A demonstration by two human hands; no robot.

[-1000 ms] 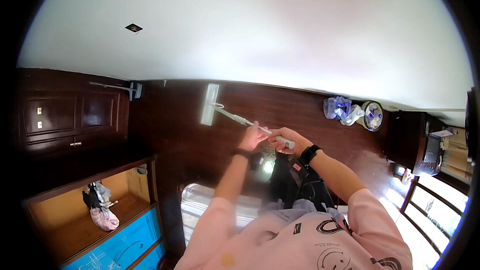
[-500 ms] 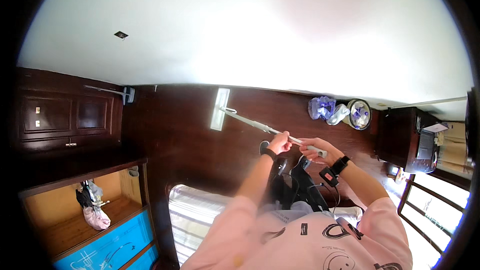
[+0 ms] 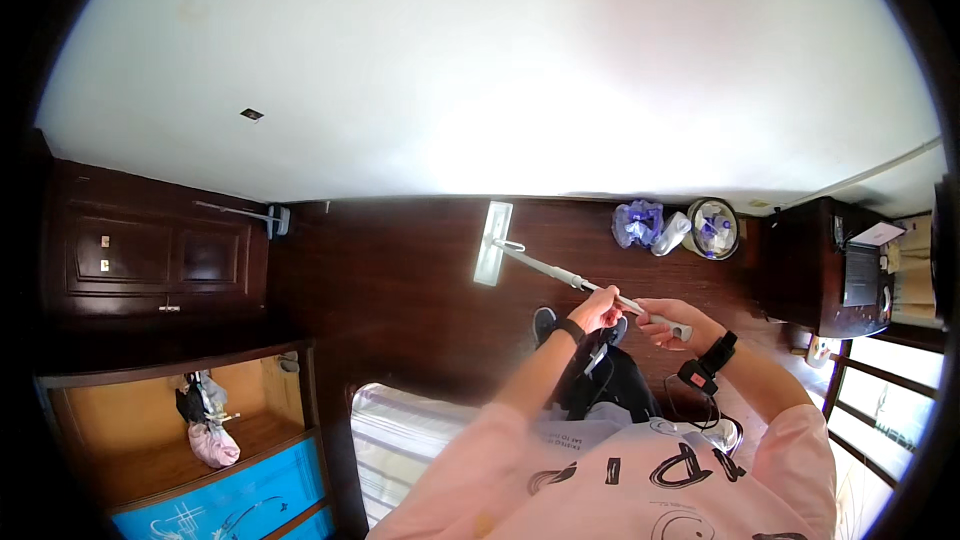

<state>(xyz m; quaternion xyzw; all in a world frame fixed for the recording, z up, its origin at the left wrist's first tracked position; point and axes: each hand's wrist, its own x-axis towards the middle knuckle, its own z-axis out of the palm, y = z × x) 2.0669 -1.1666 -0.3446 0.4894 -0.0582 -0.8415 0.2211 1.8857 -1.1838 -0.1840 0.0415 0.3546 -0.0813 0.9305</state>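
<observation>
Head view: across the dark floor (image 3: 390, 285), we hold a white mop (image 3: 545, 266), its pole (image 3: 562, 274) slanting from our grip ahead and leftward to the flat head (image 3: 489, 262) near the floor's far edge. Our left hand (image 3: 598, 310), nearer that head, wraps the pole; our right hand (image 3: 672, 324) curls around its end. Against half a second ago, the head sits closer to the purple bag (image 3: 637, 224).

Two hands (image 3: 599, 311) (image 3: 664, 324) — one mop (image 3: 548, 268)

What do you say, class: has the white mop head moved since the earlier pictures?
Yes: the mop head has moved right, closer to the round bin.
</observation>
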